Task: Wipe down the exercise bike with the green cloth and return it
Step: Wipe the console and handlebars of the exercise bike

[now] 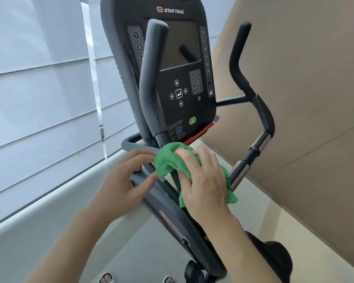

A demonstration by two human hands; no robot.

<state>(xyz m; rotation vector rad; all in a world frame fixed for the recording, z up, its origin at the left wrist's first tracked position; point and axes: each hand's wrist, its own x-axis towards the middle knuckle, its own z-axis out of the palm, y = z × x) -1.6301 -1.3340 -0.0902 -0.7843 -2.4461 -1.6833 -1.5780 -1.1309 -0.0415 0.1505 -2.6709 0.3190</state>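
Note:
The exercise bike [172,217] fills the middle of the view, its black console [172,64] upright above the dark frame. My right hand [204,180] grips the bunched green cloth [168,160] and presses it against the base of the left handlebar [151,78], just below the console. My left hand [127,180] rests on the frame beside it, fingertips touching the cloth's left edge. Part of the cloth hangs under my right palm. The right handlebar [251,111], with a chrome grip section, rises at the right.
White window blinds [39,99] cover the left side above a pale sill. A beige wall [305,99] stands close on the right. The black seat [274,260] and a knob [192,270] sit at the bottom; pale floor lies below.

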